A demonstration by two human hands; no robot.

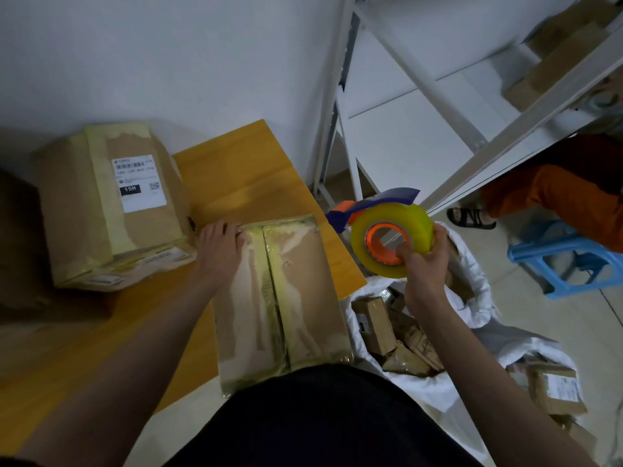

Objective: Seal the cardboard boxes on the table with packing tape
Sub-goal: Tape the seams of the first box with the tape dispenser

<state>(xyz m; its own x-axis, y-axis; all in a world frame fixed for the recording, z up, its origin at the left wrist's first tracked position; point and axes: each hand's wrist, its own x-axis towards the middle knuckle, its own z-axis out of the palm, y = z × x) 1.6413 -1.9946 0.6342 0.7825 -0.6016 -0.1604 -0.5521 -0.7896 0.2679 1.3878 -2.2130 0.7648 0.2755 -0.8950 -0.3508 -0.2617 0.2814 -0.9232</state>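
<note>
My worry is the tape wandering or wrinkling: if the flat brown cardboard box with yellowed tape along its centre seam (279, 298) slides on the smooth orange-yellow wooden table (242, 176) when I pull, the new strip will likely land crooked, and this box hangs past the table's near edge toward my body, so a hard pull could tip it off. The loose tape end could also fold back and stick to itself; I cannot make out where that end is. My left hand (219, 247) rests on the far left corner of that box, fingers curled over its far edge, pinning it down. My right hand (423, 261) grips the fat roll of clear yellowish packing tape on its orange core and blue dispenser (391, 239), thumb hooked into the core and fingers wrapped behind the roll. The roll is in the air just off the box's far right corner, beyond the table's right edge, not touching the cardboard. A larger brown cardboard box with a white shipping label (111, 203) stands on the table to the left of the flat box, near my left hand.
</note>
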